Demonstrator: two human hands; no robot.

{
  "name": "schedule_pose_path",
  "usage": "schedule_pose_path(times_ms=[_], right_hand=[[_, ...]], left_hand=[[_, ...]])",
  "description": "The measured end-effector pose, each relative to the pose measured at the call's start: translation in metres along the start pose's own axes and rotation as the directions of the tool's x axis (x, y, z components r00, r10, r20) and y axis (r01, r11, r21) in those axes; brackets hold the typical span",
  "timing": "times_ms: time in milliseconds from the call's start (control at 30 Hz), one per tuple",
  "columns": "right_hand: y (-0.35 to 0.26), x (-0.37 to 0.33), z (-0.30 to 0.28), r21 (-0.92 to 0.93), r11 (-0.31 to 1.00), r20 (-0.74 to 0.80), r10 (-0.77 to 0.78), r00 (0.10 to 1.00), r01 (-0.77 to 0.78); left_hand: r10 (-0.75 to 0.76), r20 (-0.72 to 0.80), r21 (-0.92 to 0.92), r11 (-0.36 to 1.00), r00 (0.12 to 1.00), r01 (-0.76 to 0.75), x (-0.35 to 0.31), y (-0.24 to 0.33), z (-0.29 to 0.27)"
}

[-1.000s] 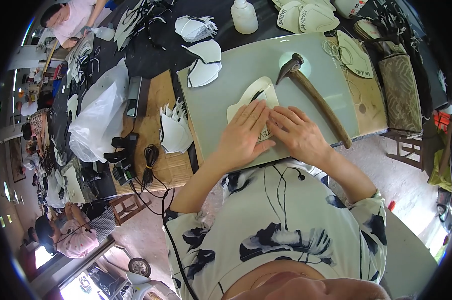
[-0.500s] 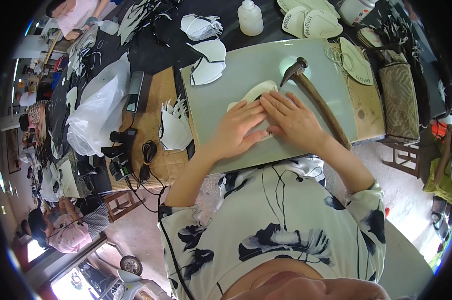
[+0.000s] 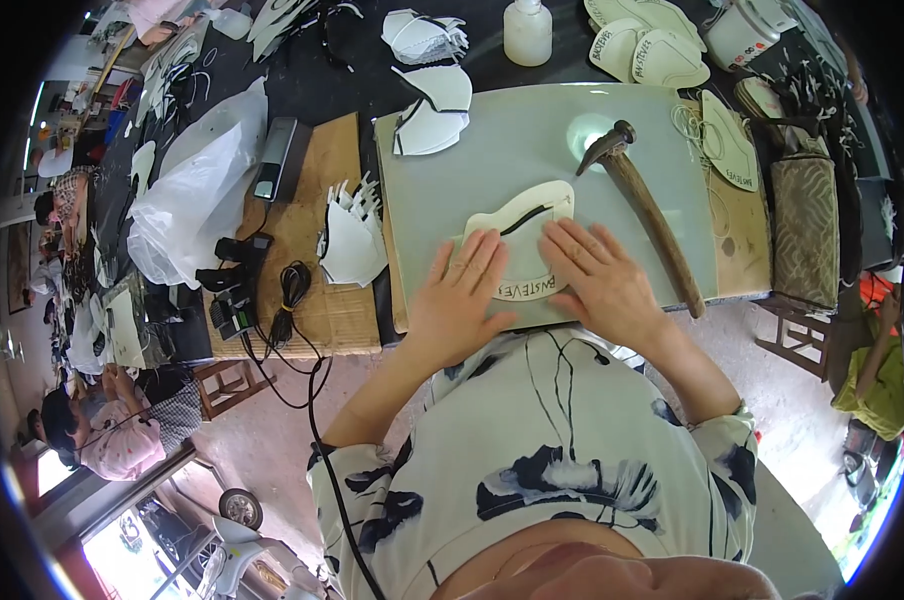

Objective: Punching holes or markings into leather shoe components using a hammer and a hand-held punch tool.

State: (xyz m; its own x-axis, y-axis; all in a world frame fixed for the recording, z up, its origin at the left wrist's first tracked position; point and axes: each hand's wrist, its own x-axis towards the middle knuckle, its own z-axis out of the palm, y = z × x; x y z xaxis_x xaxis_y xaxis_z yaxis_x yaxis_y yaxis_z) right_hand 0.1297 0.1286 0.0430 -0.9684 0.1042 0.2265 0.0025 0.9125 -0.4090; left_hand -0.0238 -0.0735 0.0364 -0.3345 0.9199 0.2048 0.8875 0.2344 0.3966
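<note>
A flat cream shoe-upper pattern piece (image 3: 525,260) lies on the smooth grey-green work board (image 3: 432,190) in front of me. A curved black strip (image 3: 528,219) crosses its upper part, and hand lettering runs along its near edge. My left hand (image 3: 464,300) rests flat at the piece's left side, fingers outstretched, fingertips on its edge. On the opposite side my right hand (image 3: 607,275) lies open, its fingertips over the right edge. Neither hand grips anything. A hammer (image 3: 655,215) with a wooden handle lies on the board just right of my right hand.
Stacked white pieces with black edging (image 3: 434,110) lie beyond the board; another bundle (image 3: 353,235) sits left. A squeeze bottle (image 3: 528,33) and lettered patterns (image 3: 669,58) stand or lie at the back. Cables (image 3: 292,300) and a plastic bag (image 3: 197,190) are left, a patterned pouch (image 3: 804,230) right.
My hands have moved apart and toward me, from lying together over the piece to its two sides. Much more of the piece now shows. The whole view has shifted slightly.
</note>
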Motion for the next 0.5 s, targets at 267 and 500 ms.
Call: schedule_pose_path(times_ms=[267, 500], right_hand=[[0.024, 0.009, -0.033, -0.014, 0.997, -0.259, 0.074, 0.963, -0.080], [0.067, 0.011, -0.020, -0.212, 0.906, -0.132, 0.346, 0.929, -0.367]], left_hand=[[-0.357, -0.368, -0.587, 0.805, 0.859, 0.084, 0.030, -0.031, -0.008], [-0.207, -0.189, -0.433, 0.895, 0.960, 0.108, 0.071, -0.009, 0.027]])
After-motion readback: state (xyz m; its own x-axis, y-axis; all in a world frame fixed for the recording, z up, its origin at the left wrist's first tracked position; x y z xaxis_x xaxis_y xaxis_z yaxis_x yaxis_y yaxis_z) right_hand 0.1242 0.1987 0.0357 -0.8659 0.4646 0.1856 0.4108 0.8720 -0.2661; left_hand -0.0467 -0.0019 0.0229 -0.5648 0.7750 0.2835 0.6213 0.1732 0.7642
